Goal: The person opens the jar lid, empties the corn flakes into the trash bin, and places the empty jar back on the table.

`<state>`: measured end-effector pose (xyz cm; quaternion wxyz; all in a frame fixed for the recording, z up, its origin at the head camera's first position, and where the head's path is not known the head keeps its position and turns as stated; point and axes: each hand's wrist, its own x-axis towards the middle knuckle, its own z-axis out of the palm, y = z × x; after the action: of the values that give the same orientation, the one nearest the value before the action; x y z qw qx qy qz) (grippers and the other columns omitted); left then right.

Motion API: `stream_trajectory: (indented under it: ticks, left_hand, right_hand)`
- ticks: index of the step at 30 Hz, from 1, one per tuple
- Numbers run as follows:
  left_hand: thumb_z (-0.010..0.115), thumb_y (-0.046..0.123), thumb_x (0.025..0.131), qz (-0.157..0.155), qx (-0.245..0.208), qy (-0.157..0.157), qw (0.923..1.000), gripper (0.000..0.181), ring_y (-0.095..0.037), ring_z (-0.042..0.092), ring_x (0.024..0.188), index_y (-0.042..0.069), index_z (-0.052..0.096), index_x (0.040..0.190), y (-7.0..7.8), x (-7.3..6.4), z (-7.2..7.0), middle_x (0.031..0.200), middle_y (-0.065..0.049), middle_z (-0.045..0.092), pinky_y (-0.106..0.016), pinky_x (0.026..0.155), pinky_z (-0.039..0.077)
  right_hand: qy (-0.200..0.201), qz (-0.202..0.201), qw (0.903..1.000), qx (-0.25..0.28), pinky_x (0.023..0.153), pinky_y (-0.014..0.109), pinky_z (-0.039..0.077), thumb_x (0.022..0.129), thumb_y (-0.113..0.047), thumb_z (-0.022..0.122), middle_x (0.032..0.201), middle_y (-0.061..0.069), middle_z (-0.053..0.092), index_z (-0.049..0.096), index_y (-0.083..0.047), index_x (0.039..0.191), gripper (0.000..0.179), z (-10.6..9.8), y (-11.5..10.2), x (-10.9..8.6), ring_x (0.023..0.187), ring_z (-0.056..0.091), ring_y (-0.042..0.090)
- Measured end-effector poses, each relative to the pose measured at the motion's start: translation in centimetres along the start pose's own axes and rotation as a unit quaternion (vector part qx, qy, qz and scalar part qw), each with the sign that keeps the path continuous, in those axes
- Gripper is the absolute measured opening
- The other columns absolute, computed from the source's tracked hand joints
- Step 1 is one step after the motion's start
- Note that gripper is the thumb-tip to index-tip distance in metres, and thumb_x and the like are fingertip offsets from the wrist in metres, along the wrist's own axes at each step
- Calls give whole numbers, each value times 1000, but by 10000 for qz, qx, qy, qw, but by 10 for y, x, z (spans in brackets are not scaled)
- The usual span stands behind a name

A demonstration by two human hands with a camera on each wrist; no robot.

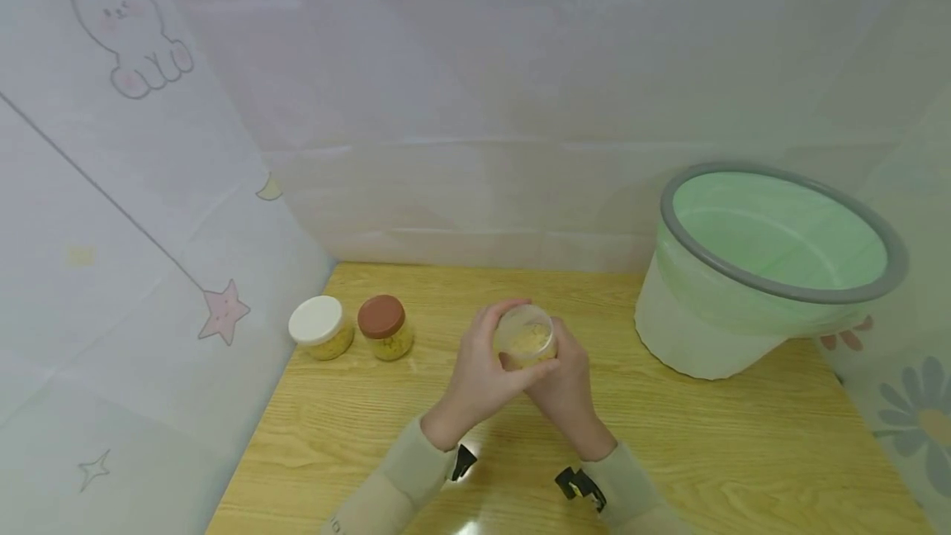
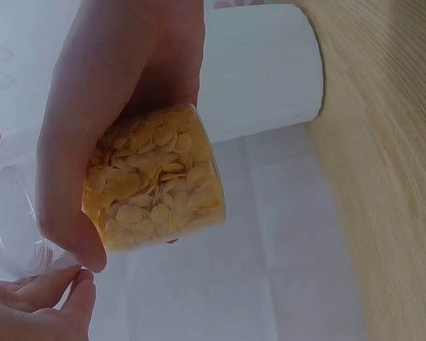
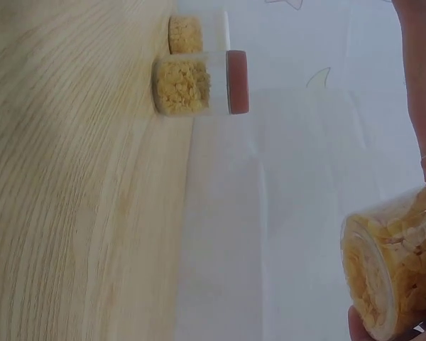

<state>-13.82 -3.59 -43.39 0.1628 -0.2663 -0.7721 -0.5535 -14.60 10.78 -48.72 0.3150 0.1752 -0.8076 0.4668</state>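
Both hands are around a clear jar (image 1: 529, 340) of thin yellow flakes, raised above the table in the middle of the head view. My left hand (image 1: 479, 366) grips it near the top, thumb along the near side and fingers behind. From the right, my right hand (image 1: 566, 378) holds the body lower down. In the left wrist view the flakes press against the jar's wall (image 2: 156, 181), and a clear round rim (image 2: 11, 220) shows at its top. Whether that rim is a lid or the open mouth, I cannot tell. The right wrist view shows the jar's base (image 3: 369, 277).
To the left stand a flake jar with a white lid (image 1: 317, 320) and one with a brown-red lid (image 1: 382, 317). A large white bin with a grey rim and green liner (image 1: 773, 229) stands at the right. A pale printed sheet (image 1: 461, 106) hangs behind the wooden table (image 1: 357, 444).
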Motion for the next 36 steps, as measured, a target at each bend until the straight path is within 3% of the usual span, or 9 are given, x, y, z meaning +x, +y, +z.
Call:
stream_trajectory:
  ticks: [4,11,15,19,22,28,32,36]
  left_hand:
    - [90,32,80,44,-44,-48,10000,73,-25,55,122,13,55,141,-1,-2,-1,133,-5,59,-50,100,46]
    - [78,22,93,292,-69,67,9995,54,-21,52,129,6,55,139,-2,-5,0,135,-7,59,-45,107,43]
    - [75,22,96,192,-107,106,9997,49,-20,52,129,7,56,137,-3,-4,1,134,-3,59,-44,109,41]
    - [79,23,93,24,-216,51,9998,55,-20,50,131,8,54,139,-3,-3,-1,138,-3,57,-43,110,40]
    - [84,25,88,-163,-334,-58,9993,65,-21,49,132,11,52,143,-2,-2,-2,141,-1,55,-43,110,40]
    - [89,26,82,-548,-511,-271,9968,69,-22,58,119,22,55,142,2,2,2,135,6,58,-46,98,46]
    - [89,24,81,-630,-555,-283,9961,66,-21,61,111,26,57,138,2,3,4,126,5,61,-48,93,48]
    - [92,25,78,-583,-476,-315,9967,72,-22,60,113,26,55,140,0,2,4,129,1,61,-51,92,49]
  right_hand:
    - [-23,155,9999,-29,66,45,59,70,-16,89,95,10,69,60,2,116,58,-5,5,2,82,70,24]
    - [130,502,9983,282,72,45,57,71,-14,93,103,5,72,61,-3,124,62,-14,10,6,92,70,21]
    - [59,582,9978,314,75,41,56,72,-16,94,104,3,71,62,-6,124,62,-16,11,6,93,68,20]
    - [-77,698,9961,544,74,38,56,73,-17,94,104,1,70,62,-8,124,61,-16,9,4,92,67,19]
    - [-199,600,9963,573,71,38,56,72,-16,94,101,2,69,62,-7,121,59,-13,7,1,88,66,18]
    - [-449,-124,9985,304,63,37,57,72,-7,89,93,6,70,63,0,115,51,-3,3,-6,76,68,17]
    - [-484,-184,9981,345,62,36,57,73,-5,87,90,6,70,63,1,114,48,-2,2,-7,74,68,17]
    - [-421,-122,9985,318,63,37,57,72,-5,87,91,6,70,62,0,112,48,-5,4,-5,76,67,17]
